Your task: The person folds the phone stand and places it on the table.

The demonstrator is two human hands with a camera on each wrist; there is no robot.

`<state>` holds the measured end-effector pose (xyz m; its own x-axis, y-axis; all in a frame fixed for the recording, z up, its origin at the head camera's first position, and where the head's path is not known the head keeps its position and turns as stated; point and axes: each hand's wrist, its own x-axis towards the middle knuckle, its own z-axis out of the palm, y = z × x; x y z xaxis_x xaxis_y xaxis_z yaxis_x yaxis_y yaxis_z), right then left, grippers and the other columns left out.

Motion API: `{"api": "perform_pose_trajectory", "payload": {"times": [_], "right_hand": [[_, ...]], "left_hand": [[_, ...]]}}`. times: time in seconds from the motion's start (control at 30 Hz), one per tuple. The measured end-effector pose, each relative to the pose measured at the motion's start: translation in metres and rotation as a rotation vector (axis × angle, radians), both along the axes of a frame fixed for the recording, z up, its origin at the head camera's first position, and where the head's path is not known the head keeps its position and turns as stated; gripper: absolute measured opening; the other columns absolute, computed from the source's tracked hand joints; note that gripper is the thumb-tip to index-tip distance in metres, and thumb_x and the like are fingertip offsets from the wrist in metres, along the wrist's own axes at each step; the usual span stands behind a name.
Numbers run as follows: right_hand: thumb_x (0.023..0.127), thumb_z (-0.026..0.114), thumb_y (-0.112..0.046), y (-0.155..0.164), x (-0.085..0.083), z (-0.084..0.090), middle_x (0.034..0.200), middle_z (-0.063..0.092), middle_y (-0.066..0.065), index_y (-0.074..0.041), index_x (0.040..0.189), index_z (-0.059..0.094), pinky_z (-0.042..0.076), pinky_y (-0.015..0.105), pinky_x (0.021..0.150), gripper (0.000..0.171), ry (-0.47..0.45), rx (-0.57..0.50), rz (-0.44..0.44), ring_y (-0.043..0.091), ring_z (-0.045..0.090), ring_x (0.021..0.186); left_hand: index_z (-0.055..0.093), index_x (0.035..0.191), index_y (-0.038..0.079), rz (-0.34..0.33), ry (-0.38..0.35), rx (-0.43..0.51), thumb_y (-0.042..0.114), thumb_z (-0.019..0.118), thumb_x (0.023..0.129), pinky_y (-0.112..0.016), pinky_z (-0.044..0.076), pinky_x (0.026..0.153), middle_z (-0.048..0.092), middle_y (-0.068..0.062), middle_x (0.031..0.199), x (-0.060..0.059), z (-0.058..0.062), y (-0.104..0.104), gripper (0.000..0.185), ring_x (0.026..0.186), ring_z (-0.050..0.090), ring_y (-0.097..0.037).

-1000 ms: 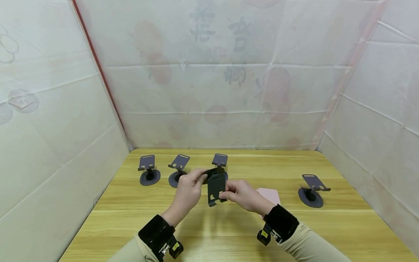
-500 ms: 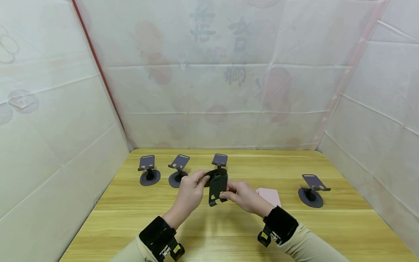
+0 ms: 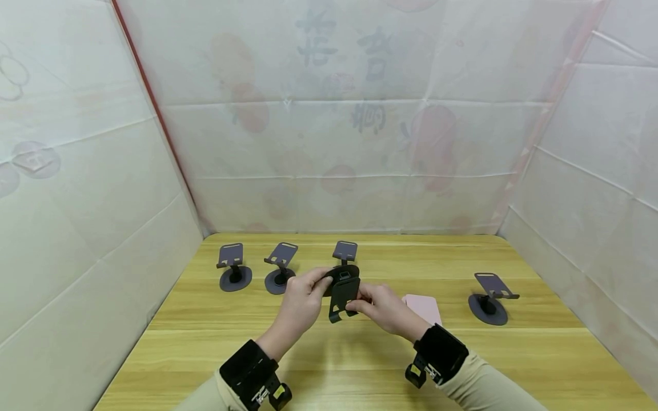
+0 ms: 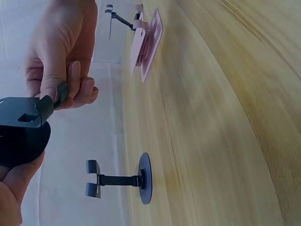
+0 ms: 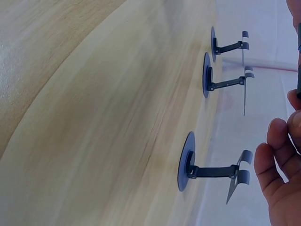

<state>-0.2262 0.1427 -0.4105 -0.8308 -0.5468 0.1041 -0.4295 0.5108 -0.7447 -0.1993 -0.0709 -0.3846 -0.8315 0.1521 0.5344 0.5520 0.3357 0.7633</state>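
Observation:
In the head view, both hands hold a dark phone stand (image 3: 344, 297) above the table. My left hand (image 3: 300, 302) pinches its round base (image 3: 343, 274) between thumb and fingers. The thumb and fingers of my right hand (image 3: 384, 311) pinch the slotted cradle plate near its hooked lower end. The left wrist view has the stand (image 4: 21, 113) at its left edge, the plate lying close over the base. Only a sliver of the stand shows at the edge of the right wrist view, where curled fingers of the right hand (image 5: 282, 174) appear.
Behind the hands stand several dark phone stands: one far left (image 3: 235, 277), one beside it (image 3: 280, 268), one partly hidden (image 3: 345, 250). Another stand (image 3: 489, 302) is at the right. A folded pink phone stand (image 3: 424, 308) lies behind the right wrist. White fabric walls (image 3: 349, 171) enclose the table (image 3: 360, 377).
The held stand has shifted slightly right and its base has tilted, showing more above the cradle plate. My left hand moved a little right with it; the right hand barely moved.

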Motion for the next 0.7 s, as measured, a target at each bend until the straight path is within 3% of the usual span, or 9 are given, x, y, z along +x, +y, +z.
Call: {"api": "perform_pose_trajectory", "payload": {"times": [0.1, 0.33, 0.7], "right_hand": [[0.103, 0.063, -0.029, 0.001, 0.0, -0.001, 0.077, 0.063, -0.008, -0.015, 0.093, 0.066, 0.034, 0.023, 0.056, 0.018, 0.002, -0.001, -0.002, 0.007, 0.038, 0.059], [0.103, 0.064, -0.026, 0.002, -0.001, -0.006, 0.089, 0.071, -0.008, -0.017, 0.095, 0.069, 0.044, 0.025, 0.062, 0.014, 0.057, -0.032, -0.009, 0.013, 0.061, 0.074], [0.099, 0.069, -0.018, 0.001, 0.002, -0.013, 0.076, 0.068, -0.005, -0.017, 0.087, 0.067, 0.037, 0.021, 0.055, 0.012, 0.171, -0.095, -0.035, 0.0, 0.04, 0.058]], "left_hand": [[0.076, 0.111, 0.004, -0.008, -0.027, 0.016, -0.001, 0.061, 0.101, -0.023, 0.06, 0.074, 0.077, -0.012, 0.103, 0.001, 0.001, 0.002, 0.019, 0.09, 0.076, -0.02], [0.075, 0.111, 0.005, -0.03, -0.089, 0.03, 0.005, 0.06, 0.103, -0.026, 0.061, 0.076, 0.076, -0.012, 0.104, 0.002, 0.001, 0.003, 0.018, 0.092, 0.076, -0.022], [0.075, 0.114, 0.005, -0.042, -0.2, 0.064, 0.009, 0.06, 0.104, -0.029, 0.062, 0.077, 0.075, -0.015, 0.108, 0.004, 0.0, 0.004, 0.018, 0.095, 0.075, -0.024]]}}
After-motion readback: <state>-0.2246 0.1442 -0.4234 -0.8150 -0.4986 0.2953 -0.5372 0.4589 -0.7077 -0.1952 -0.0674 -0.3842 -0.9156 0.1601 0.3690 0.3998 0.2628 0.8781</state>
